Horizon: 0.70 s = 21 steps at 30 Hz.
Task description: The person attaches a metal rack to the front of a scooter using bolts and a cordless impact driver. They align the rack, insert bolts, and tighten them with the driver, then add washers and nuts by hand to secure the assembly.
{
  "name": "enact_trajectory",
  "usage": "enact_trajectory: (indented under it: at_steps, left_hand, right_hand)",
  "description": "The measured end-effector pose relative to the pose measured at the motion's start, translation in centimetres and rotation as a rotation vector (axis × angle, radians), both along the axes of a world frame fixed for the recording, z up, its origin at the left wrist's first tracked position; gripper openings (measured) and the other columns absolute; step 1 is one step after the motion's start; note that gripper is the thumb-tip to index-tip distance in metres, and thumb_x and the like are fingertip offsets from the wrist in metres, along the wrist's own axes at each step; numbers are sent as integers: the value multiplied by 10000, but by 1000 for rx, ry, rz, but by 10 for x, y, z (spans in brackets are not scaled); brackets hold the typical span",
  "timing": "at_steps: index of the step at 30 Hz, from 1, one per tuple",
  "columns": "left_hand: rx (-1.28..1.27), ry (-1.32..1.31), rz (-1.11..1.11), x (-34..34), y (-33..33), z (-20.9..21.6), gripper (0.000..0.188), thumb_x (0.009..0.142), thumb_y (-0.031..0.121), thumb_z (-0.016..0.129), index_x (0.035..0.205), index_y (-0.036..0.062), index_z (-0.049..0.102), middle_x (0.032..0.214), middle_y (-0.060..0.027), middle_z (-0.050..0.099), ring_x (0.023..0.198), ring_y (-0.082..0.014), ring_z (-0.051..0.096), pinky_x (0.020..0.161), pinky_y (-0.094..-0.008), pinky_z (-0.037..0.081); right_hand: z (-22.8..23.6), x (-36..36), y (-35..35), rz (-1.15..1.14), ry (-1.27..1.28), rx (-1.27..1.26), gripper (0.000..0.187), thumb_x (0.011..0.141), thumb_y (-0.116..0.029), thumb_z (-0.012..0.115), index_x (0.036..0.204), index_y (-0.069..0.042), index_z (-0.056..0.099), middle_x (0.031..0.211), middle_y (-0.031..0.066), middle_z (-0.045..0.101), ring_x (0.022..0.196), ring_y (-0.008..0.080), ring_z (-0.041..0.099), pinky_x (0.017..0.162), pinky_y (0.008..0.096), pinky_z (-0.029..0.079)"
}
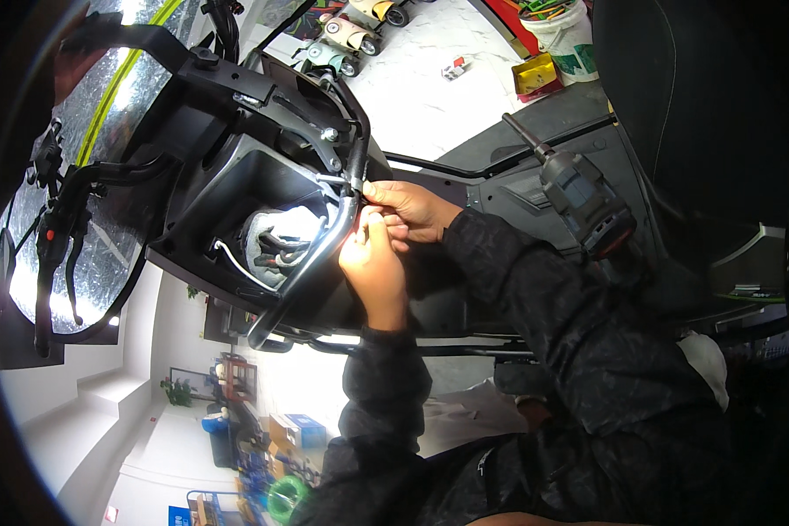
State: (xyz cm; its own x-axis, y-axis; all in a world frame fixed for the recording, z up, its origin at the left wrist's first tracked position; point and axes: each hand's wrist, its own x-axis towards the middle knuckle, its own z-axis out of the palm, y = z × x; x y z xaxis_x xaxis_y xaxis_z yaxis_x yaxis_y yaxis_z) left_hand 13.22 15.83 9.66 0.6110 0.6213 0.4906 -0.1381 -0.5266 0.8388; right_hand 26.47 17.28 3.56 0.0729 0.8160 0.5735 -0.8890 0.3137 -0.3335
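Both of my hands meet at a black metal tube (349,215) that runs along the dark front panel of a scooter-like vehicle. My right hand (416,210) pinches at a small light-coloured fitting (357,185) on the tube, thumb toward it. Just below, my left hand (375,263) is closed, its fingers bunched against the tube and close to the right fingertips. Whatever small piece lies between the fingers is hidden. Beside the tube, an open black compartment (237,175) holds a grey-and-white bundle that looks like work gloves (276,245).
A cordless power driver (587,202) with a long socket lies on the dark footboard (517,180) to the right. Handlebars (79,188) and a windshield (110,96) rise at left. Beyond are a white bucket (565,39), a yellow-and-red box (536,77) and small toy-like scooters (351,35).
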Motion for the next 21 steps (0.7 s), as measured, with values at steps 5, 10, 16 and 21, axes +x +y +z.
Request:
enact_trajectory:
  at_steps: [5, 10, 16, 21]
  left_hand:
    - [-69, -6, 14, -3, 3, 1, 221, 1075, 133, 594, 973, -43, 682, 836, -112, 724, 635, -137, 673, 530, -228, 447]
    - [-75, 96, -79, -12, 8, 9, 250, 1087, 153, 570, 1048, -60, 695, 884, -121, 734, 679, -129, 666, 571, -229, 469]
    - [58, 542, 42, -48, -31, 59, 337, 1067, 138, 613, 1308, -94, 654, 1043, -102, 767, 739, -95, 658, 627, -220, 506]
    - [1158, 285, 120, -47, -52, 116, 231, 973, 103, 726, 1170, -16, 750, 1025, -168, 773, 903, -239, 755, 825, -331, 571]
  right_hand:
    - [3, -3, -9, -23, -28, -36, 347, 1133, -393, 529, 959, -93, 543, 639, -39, 472, 405, 110, 502, 452, 397, 597]
    - [4, -15, -15, -55, 27, -26, 327, 1145, -383, 499, 1015, -89, 558, 599, -35, 448, 431, 90, 463, 422, 290, 491]
    - [6, -15, -5, -61, 118, -42, 243, 1133, -317, 560, 986, -125, 573, 650, -47, 423, 510, 50, 377, 443, 207, 330]
    - [3, -17, -3, -91, 108, -64, 209, 1111, -341, 606, 1015, -156, 593, 683, -85, 371, 520, 23, 347, 447, 188, 320]
